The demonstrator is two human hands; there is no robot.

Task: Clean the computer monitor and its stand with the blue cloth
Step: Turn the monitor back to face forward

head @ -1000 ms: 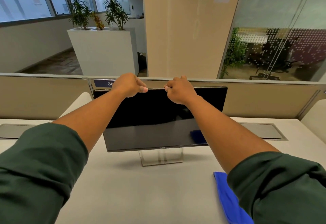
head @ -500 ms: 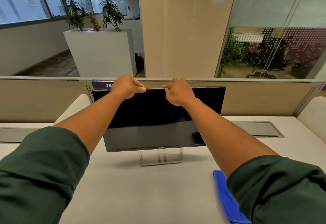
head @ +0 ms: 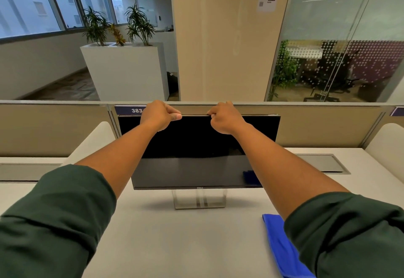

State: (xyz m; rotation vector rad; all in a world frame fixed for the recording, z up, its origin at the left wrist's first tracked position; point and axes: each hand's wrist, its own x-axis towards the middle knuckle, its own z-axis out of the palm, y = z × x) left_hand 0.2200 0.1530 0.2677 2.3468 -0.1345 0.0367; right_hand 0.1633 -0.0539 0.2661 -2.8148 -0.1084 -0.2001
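Note:
A black computer monitor [head: 192, 157] with a dark screen stands on a clear and silver stand [head: 200, 200] in the middle of the white desk [head: 175, 240]. My left hand [head: 158, 114] grips the monitor's top edge left of centre, fingers curled over it. My right hand [head: 223, 117] grips the same edge a little to the right. The blue cloth [head: 282, 247] lies flat on the desk at the lower right, partly hidden under my right sleeve. Its blue reflection shows in the screen's lower right.
A beige partition [head: 323, 124] runs behind the monitor. Grey cable hatches [head: 323, 164] are set in the desk on both sides. Beyond are a white planter [head: 124, 69], a pillar and a glass-walled room.
Both hands keep hold of the monitor's top edge. The view has shifted slightly; the monitor looks almost unmoved.

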